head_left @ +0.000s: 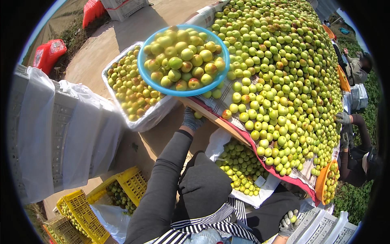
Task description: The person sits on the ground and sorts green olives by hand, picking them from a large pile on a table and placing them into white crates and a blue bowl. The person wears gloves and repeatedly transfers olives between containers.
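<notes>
The left hand (191, 119), fingers closed under the blue bowl (183, 60) of green fruit, should tilt it slowly over the lined crate (134, 91) just beside; the right hand (289, 223), low, clutches a fruit.

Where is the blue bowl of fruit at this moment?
In the head view the blue bowl is at upper centre, held up by the left hand, above the lined white crate and beside the big fruit pile.
</notes>
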Available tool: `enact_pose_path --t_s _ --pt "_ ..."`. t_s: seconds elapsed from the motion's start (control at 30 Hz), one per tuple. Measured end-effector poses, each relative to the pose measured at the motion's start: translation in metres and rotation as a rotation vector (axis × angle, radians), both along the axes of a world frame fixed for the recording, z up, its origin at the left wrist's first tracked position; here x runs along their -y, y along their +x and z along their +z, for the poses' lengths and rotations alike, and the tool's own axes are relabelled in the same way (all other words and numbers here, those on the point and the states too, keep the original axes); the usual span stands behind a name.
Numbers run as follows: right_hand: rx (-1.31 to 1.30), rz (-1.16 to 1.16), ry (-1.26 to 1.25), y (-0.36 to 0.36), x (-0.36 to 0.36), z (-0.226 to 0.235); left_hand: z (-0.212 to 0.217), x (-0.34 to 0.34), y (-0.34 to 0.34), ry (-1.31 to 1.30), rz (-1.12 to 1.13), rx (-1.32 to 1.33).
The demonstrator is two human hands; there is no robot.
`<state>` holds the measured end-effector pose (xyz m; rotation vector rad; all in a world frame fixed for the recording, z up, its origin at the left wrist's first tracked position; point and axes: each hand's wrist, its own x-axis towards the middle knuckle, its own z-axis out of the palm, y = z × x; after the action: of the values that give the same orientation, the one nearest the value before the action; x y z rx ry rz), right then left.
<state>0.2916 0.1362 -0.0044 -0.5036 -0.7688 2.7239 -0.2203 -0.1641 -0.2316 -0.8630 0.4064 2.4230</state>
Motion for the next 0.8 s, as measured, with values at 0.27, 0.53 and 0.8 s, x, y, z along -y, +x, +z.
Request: enact_pose_path --t_s 0.27,0.53,0.8 --pt "-0.078 -0.016 -0.131 0.012 -0.010 -0.018 -0.037 -0.037 -0.037 -0.179 -0.010 -0.003" --pt "-0.084 0.032 -0.015 0.005 -0.011 -0.015 0.013 -0.018 -0.007 -0.266 -0.159 0.024" --pt "0.043 0.051 0.211 -0.076 0.032 0.017 0.115 0.099 0.127 -0.035 -0.103 -0.048"
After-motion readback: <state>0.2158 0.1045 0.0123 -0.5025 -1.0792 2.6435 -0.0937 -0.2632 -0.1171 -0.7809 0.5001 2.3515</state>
